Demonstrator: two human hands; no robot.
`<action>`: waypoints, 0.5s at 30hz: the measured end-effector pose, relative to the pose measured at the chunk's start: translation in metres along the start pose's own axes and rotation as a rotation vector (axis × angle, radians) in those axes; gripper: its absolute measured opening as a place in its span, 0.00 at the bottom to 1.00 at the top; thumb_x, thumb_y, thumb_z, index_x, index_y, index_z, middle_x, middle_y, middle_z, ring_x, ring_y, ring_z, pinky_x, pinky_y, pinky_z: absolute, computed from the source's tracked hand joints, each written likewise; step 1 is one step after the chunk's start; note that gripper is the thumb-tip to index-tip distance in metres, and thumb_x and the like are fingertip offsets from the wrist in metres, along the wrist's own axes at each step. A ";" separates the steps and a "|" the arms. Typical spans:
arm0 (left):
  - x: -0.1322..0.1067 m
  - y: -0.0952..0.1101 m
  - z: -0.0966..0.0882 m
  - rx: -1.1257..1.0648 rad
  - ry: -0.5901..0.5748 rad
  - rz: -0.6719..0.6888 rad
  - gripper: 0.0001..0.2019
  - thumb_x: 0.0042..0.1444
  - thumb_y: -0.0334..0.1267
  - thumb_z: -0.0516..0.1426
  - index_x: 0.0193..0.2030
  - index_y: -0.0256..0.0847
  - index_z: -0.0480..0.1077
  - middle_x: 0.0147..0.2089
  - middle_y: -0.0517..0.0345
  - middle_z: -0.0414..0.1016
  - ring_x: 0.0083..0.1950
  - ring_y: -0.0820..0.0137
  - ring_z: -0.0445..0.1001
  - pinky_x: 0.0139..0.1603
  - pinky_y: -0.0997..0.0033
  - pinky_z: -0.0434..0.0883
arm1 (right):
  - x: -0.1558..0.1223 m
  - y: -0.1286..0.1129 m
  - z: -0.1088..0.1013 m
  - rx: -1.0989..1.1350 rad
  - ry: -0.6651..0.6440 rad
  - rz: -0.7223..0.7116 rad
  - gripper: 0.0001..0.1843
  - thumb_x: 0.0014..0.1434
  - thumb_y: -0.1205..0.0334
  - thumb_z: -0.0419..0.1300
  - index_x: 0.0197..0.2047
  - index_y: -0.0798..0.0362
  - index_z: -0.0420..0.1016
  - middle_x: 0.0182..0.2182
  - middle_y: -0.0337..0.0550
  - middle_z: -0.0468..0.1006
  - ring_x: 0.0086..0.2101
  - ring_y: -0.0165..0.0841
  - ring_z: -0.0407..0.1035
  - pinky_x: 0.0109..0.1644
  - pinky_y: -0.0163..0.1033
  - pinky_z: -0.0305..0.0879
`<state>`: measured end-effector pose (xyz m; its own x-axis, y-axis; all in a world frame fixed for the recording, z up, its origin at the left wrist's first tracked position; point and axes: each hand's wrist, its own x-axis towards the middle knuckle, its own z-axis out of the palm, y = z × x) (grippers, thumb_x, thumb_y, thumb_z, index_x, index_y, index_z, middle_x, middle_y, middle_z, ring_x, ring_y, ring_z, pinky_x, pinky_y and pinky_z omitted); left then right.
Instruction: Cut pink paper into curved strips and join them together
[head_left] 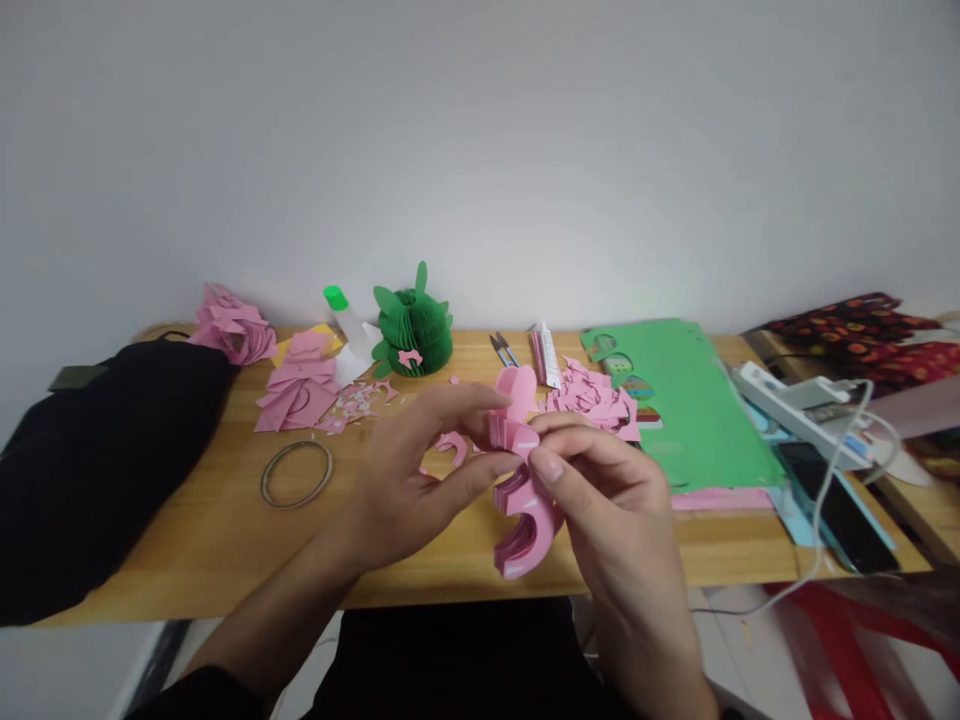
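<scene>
Both hands meet over the middle of the wooden table [225, 530] on a stack of curved pink paper cut-outs [523, 520]. My left hand [420, 470] pinches the stack's upper part between thumb and fingers. My right hand [607, 500] grips it from the right, thumb pressed on the top layer. The stack bends in an S shape, its lower end hanging toward the table's front edge. A small pink piece [452, 447] lies on the table just behind my left hand.
A green paper ornament [414, 330], a glue bottle with a green cap [346, 325], pink paper piles [300, 385], pink scraps [596, 395], small scissors [502, 348], a wire ring [296, 473], green sheets [690, 400], a black bag [97, 460], a power strip [802, 410] and a phone [836, 505] are about.
</scene>
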<state>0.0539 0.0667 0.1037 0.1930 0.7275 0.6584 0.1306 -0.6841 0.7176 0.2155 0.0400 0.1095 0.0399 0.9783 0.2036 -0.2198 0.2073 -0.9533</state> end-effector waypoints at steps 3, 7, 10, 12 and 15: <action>-0.001 0.002 -0.001 0.051 -0.003 0.027 0.15 0.57 0.32 0.63 0.51 0.46 0.71 0.34 0.64 0.77 0.33 0.75 0.76 0.37 0.75 0.74 | 0.001 0.000 0.001 0.024 -0.021 0.008 0.05 0.54 0.67 0.67 0.29 0.47 0.81 0.33 0.38 0.80 0.35 0.29 0.74 0.37 0.33 0.71; -0.002 0.006 -0.001 0.089 -0.004 0.037 0.14 0.57 0.31 0.63 0.49 0.45 0.72 0.35 0.63 0.78 0.34 0.75 0.77 0.37 0.76 0.74 | 0.002 0.000 0.000 0.040 -0.026 0.027 0.05 0.54 0.68 0.68 0.28 0.48 0.81 0.32 0.38 0.79 0.32 0.27 0.72 0.33 0.31 0.69; -0.002 0.007 -0.001 0.082 -0.015 0.018 0.13 0.57 0.31 0.62 0.49 0.44 0.71 0.36 0.62 0.79 0.35 0.74 0.77 0.38 0.74 0.74 | 0.002 -0.001 0.000 0.044 -0.028 0.039 0.05 0.53 0.68 0.67 0.28 0.49 0.81 0.32 0.38 0.79 0.32 0.28 0.72 0.32 0.31 0.68; -0.003 0.007 -0.001 0.069 -0.019 0.011 0.13 0.57 0.32 0.62 0.49 0.45 0.71 0.35 0.61 0.78 0.35 0.73 0.76 0.38 0.74 0.74 | 0.001 -0.002 0.000 0.044 -0.033 0.039 0.06 0.54 0.69 0.67 0.28 0.49 0.81 0.32 0.38 0.79 0.33 0.28 0.73 0.33 0.31 0.69; -0.004 0.009 0.000 0.073 0.016 0.003 0.12 0.57 0.31 0.62 0.47 0.44 0.71 0.35 0.62 0.76 0.36 0.74 0.75 0.38 0.75 0.73 | 0.000 -0.002 0.001 0.038 -0.033 0.028 0.06 0.54 0.70 0.67 0.29 0.48 0.81 0.32 0.37 0.79 0.35 0.28 0.74 0.37 0.31 0.70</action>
<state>0.0543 0.0575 0.1078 0.1775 0.7260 0.6644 0.2011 -0.6876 0.6976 0.2148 0.0396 0.1116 0.0013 0.9827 0.1851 -0.2569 0.1792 -0.9497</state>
